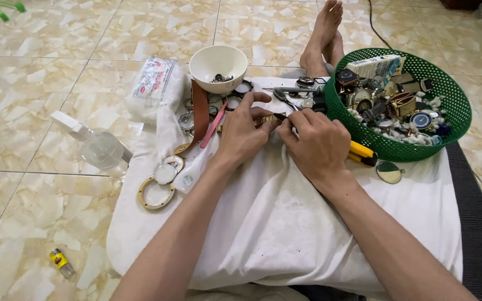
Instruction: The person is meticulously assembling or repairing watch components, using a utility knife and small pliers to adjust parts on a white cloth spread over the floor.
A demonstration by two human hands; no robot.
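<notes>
Seated person working over a white cloth (285, 223) spread on a tiled floor (23, 111), seen from above. Far left: a small yellow lighter (61, 262) lies on the tiles; above it, a clear spray bottle (99, 146) lies on its side at the cloth's edge. Left part of the cloth: a gold ring-shaped watch case (155, 193) with a round glass-faced piece (165, 173) touching its upper rim, a brown leather strap (199, 114), a pink strap (214, 125), a white plastic packet (157, 83) and a white bowl (218, 65) with small dark parts inside. Centre: the left hand (242, 134) rests on the cloth, its grip pressed together on a gold watch bracelet (268, 119), pinching it from the left. The right hand (314, 144) meets it from the right, grip closed on a thin tool whose tip touches the bracelet; the tool itself is mostly hidden. Just beyond the fingers lie metal tweezers (291, 92). A yellow-handled tool (362, 153) shows just beside the right hand. Right: a green mesh basket (447, 95) holds watches and parts; a small oval mirror-like disc (389, 172) lies in front of it. Top: bare feet (323, 39) on the floor
</notes>
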